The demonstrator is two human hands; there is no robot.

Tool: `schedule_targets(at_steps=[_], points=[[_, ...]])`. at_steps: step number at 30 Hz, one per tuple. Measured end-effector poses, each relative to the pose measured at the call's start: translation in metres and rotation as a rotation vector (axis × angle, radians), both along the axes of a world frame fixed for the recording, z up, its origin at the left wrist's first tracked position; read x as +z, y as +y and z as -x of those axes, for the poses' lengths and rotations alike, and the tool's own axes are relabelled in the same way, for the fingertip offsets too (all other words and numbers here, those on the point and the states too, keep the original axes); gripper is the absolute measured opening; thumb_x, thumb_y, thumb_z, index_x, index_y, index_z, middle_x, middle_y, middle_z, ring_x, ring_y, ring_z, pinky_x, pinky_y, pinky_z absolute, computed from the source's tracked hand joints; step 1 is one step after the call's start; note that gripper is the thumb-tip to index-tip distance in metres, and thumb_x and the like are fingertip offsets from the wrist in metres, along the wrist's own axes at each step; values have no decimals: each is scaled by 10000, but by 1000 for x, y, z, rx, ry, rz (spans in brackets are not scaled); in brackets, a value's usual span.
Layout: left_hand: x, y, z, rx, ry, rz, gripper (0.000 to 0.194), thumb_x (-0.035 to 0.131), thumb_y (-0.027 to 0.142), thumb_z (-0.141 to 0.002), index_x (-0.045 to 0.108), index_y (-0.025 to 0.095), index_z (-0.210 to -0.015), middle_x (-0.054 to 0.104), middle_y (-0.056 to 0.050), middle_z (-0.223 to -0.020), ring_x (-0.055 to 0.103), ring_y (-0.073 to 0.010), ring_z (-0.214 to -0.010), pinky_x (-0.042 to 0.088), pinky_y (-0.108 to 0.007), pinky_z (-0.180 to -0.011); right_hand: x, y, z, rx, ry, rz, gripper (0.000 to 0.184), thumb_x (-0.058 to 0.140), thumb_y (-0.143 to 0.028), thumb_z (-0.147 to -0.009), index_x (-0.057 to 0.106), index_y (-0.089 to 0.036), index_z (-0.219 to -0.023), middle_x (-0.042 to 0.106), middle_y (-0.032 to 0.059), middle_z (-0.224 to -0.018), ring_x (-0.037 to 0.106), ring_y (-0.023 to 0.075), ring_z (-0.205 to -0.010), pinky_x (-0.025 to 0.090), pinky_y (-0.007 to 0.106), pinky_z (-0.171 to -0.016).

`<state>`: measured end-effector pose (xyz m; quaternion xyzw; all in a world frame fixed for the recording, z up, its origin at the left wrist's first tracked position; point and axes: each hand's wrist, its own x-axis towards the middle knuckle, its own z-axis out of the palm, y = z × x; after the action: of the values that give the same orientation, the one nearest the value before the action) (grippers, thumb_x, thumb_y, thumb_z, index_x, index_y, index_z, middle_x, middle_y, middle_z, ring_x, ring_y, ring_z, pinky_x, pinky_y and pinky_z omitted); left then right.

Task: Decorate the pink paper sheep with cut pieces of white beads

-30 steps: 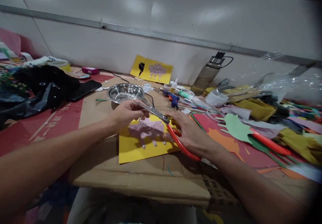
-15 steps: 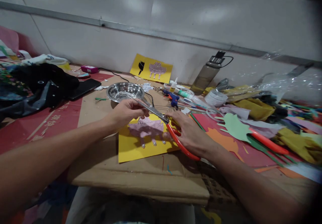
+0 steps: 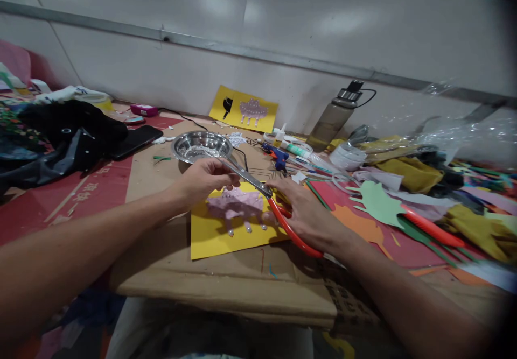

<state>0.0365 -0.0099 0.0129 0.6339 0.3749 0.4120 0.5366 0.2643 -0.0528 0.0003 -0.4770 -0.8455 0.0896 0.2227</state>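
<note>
Orange-handled scissors [image 3: 254, 182] are in my right hand [image 3: 305, 213], their blades pointing up and left. The fingers of my left hand [image 3: 205, 180] are pinched together beside the blade tips; whatever sits between them is too small to make out. Beneath both hands lies a yellow card [image 3: 210, 240] bearing a lilac cut-out [image 3: 238, 208] trimmed with pearl beads, some at the ends of its strips. A steel bowl [image 3: 177, 154] with small pale pieces inside stands just beyond my left hand.
A finished-looking yellow card [image 3: 269, 114] leans against the wall. To its right are a blue glue gun [image 3: 278, 157], a glue bottle [image 3: 279, 135] and a drinking bottle [image 3: 331, 119]. Coloured cut-outs [image 3: 377, 203] and a red-handled cutter [image 3: 430, 227] lie rightward; a phone [image 3: 137, 141] lies leftward.
Almost nothing differs. Both hands and the scissors hold the same place over the card, and the view has shifted very slightly.
</note>
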Motion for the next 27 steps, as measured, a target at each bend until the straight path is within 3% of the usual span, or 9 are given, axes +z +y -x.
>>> schedule_targets(at_steps=[27], points=[[0, 1, 1, -2, 96, -7, 69, 605, 104, -705, 656, 150, -713, 653, 5, -649, 543, -84, -598, 430, -222, -602, 4, -4, 3, -30, -22, 11, 436, 639, -432, -765, 597, -163, -1106, 651, 102, -1022, 599, 223, -865, 465, 334, -748]])
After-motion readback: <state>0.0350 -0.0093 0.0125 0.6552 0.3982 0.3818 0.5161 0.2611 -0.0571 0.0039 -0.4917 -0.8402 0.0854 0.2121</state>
